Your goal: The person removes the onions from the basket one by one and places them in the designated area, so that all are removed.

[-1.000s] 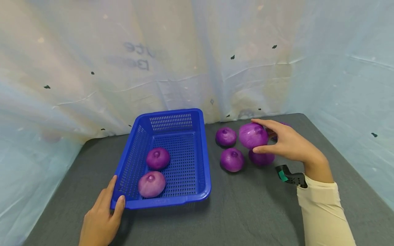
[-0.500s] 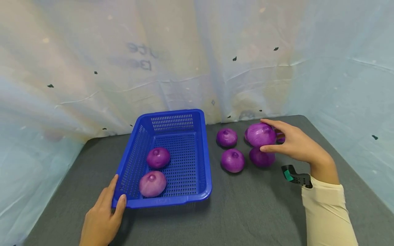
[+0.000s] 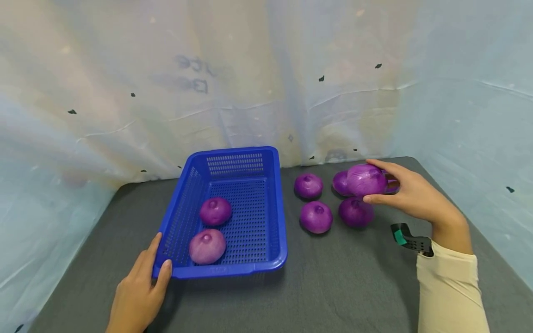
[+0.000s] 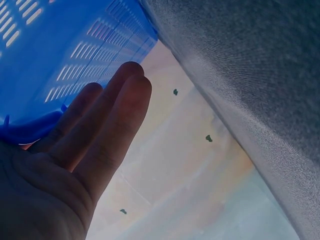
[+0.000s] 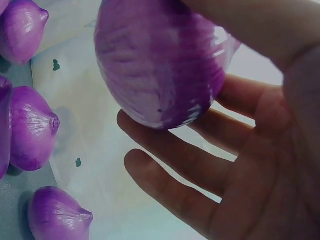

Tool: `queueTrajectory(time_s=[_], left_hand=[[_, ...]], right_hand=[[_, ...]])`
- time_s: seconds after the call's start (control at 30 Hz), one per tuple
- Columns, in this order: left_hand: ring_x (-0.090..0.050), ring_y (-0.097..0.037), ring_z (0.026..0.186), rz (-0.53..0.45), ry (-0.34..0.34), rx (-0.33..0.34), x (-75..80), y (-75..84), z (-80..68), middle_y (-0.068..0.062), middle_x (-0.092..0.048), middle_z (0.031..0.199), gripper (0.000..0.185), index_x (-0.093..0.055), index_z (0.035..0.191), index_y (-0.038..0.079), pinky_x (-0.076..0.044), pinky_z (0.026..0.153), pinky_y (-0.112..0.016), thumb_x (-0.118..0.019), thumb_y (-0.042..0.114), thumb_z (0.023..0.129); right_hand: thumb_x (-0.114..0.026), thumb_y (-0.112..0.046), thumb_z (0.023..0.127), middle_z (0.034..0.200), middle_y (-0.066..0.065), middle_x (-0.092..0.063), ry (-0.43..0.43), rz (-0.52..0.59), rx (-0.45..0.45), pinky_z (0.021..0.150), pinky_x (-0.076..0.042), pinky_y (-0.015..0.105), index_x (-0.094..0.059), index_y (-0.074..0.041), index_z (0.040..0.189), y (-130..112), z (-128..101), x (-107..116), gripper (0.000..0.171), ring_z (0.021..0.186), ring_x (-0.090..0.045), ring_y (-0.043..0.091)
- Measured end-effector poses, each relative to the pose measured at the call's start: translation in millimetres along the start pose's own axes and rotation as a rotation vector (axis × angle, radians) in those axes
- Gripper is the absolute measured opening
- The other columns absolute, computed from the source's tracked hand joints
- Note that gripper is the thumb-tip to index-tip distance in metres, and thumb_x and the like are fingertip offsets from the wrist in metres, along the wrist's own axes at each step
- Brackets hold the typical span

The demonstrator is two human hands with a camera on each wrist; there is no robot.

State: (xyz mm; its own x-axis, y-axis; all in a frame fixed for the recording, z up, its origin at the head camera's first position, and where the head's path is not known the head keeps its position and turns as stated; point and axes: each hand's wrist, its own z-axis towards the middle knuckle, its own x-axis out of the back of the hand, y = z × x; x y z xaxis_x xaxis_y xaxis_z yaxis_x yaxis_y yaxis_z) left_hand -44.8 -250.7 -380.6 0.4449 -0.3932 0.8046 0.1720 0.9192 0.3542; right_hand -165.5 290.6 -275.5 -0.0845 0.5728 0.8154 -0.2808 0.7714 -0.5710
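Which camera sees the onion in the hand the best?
The right wrist view: the held onion fills the frame, and its shiny purple skin shows clearly against the right hand's fingers. The head view shows it small, lifted above the other onions. The left wrist view misses it, showing only the left hand and blue basket.

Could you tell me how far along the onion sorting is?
Two onions already lie in the blue basket. The right hand holds one onion above the table; the left hand rests on the basket's corner. At least four more remain on the table.
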Motion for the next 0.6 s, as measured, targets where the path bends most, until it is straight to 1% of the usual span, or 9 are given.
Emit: queueTrajectory(time_s=[0.1, 0.23, 0.33, 0.47, 0.6], left_hand=[[-0.060, -0.029, 0.072, -0.004, -0.012, 0.004, 1.8, 0.3, 0.5, -0.018, -0.062, 0.111, 0.061, -0.037, 0.155, 0.016, -0.048, 0.056, -0.056, -0.058, 0.021, 0.097], [-0.061, -0.030, 0.073, 0.001, -0.016, 0.012, 1.4, 0.4, 0.1, -0.019, -0.062, 0.111, 0.061, -0.038, 0.154, 0.015, -0.049, 0.058, -0.058, -0.058, 0.021, 0.097], [-0.060, -0.030, 0.073, 0.005, -0.016, 0.014, 0.5, 0.2, 0.5, -0.019, -0.062, 0.110, 0.061, -0.037, 0.155, 0.015, -0.049, 0.058, -0.058, -0.058, 0.021, 0.098], [-0.063, -0.034, 0.076, 0.001, -0.010, 0.008, 0.5, 1.0, 1.5, -0.021, -0.062, 0.112, 0.061, -0.037, 0.155, 0.015, -0.050, 0.061, -0.060, -0.058, 0.020, 0.097], [-0.064, -0.037, 0.078, 0.007, -0.012, 0.010, 0.8, 2.1, 1.7, -0.022, -0.062, 0.113, 0.061, -0.037, 0.155, 0.014, -0.050, 0.063, -0.062, -0.058, 0.020, 0.098]], right_hand=[[-0.079, -0.042, 0.083, 0.147, 0.013, -0.048, 0.000, -0.008, -0.004, 0.082, -0.049, 0.024, -0.031, -0.030, 0.156, 1, 0, 1, 0.088, 0.117, -0.059, 0.032], [-0.079, -0.043, 0.083, 0.147, 0.015, -0.046, 0.005, -0.016, -0.024, 0.086, -0.050, 0.038, -0.030, -0.030, 0.157, 4, -2, 1, 0.089, 0.118, -0.056, 0.035], [-0.079, -0.045, 0.083, 0.147, 0.015, -0.046, 0.022, -0.018, -0.055, 0.086, -0.050, 0.045, -0.030, -0.032, 0.157, 6, -4, 3, 0.089, 0.119, -0.055, 0.038], [-0.079, -0.046, 0.082, 0.146, 0.012, -0.045, 0.036, -0.013, -0.086, 0.083, -0.051, 0.039, -0.031, -0.033, 0.156, 10, -5, 5, 0.089, 0.120, -0.056, 0.038], [-0.078, -0.044, 0.083, 0.146, 0.015, -0.044, 0.035, -0.005, -0.091, 0.081, -0.050, 0.033, -0.031, -0.026, 0.157, 16, -7, 7, 0.089, 0.119, -0.055, 0.040]])
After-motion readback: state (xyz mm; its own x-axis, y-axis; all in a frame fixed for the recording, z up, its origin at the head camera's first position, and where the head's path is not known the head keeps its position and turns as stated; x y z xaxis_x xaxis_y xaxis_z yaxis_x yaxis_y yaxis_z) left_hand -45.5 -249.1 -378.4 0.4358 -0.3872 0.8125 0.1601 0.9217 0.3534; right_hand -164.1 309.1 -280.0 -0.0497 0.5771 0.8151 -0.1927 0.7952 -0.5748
